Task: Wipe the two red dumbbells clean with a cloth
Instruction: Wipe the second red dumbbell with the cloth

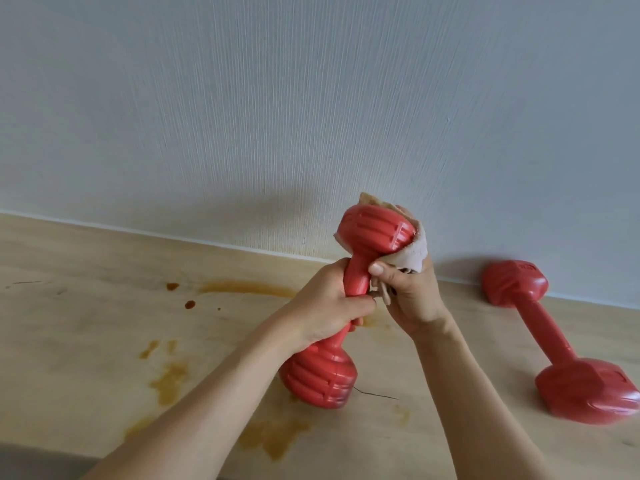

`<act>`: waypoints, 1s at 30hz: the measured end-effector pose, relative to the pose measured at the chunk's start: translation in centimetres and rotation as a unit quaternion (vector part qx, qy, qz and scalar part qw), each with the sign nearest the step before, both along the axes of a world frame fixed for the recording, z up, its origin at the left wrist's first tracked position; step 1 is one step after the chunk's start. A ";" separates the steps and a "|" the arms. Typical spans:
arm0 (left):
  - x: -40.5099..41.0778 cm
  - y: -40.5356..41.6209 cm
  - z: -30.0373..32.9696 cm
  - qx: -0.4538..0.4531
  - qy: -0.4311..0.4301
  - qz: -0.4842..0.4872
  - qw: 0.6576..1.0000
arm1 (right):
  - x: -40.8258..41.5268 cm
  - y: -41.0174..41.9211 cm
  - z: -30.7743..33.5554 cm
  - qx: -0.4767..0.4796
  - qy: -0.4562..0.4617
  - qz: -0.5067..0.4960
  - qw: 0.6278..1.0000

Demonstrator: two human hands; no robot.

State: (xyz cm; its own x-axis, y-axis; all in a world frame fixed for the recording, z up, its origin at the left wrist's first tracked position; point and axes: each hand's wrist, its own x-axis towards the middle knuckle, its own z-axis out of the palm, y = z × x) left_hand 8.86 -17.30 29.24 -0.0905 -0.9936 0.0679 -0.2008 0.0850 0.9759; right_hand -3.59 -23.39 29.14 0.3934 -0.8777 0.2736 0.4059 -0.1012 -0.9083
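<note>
- Gripping the handle of a ribbed red plastic dumbbell (356, 282), the left hand (329, 306) holds it tilted, its lower head resting on or just above the pale wooden floor (86, 323); which of the two cannot be told from the head view.
- At the raised upper head, the right hand (408, 292) clutches a crumpled off-white cloth (412, 252), fingers curled round it and pressing it against the head's end face, with a frayed corner hanging below the thumb.
- Over to the right, a second red plastic dumbbell (540, 327) lies flat on the floor, one head close against the textured grey-white wall (311, 98), untouched by either hand.
- Judging progress: the wiping looks to be under way on the held dumbbell, with the cloth working only its top end; whether the handle and lower head are already clean cannot be told. The second dumbbell seems yet to be wiped, so likely less than half is done.
- Counting: two red dumbbells, one cloth, two hands.
- Several brown stains (169, 379) mark the floor to the left of and below the held dumbbell.
</note>
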 end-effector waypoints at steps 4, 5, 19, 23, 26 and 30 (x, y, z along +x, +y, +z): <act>-0.3 -0.3 0.3 0.034 0.002 -0.008 0.999 | -0.5 0.1 -0.1 -0.032 0.000 -0.055 0.998; -0.2 -0.4 0.5 0.030 -0.047 0.017 0.998 | -0.5 0.2 0.1 -0.033 0.012 -0.076 0.997; -0.5 0.9 -0.5 -0.027 -0.229 0.103 0.968 | 0.3 -0.1 0.8 -0.019 0.078 -0.118 0.990; -0.7 1.2 -0.8 -0.033 -0.149 0.067 0.986 | 0.0 -0.6 -0.3 0.011 0.007 -0.006 1.000; -0.6 1.4 -0.9 -0.040 -0.124 0.045 0.990 | -0.5 0.3 -0.3 0.008 -0.014 0.083 0.996; -0.4 1.5 -1.0 -0.039 -0.044 -0.010 0.998 | -0.6 0.0 -1.0 0.014 -0.014 0.088 0.996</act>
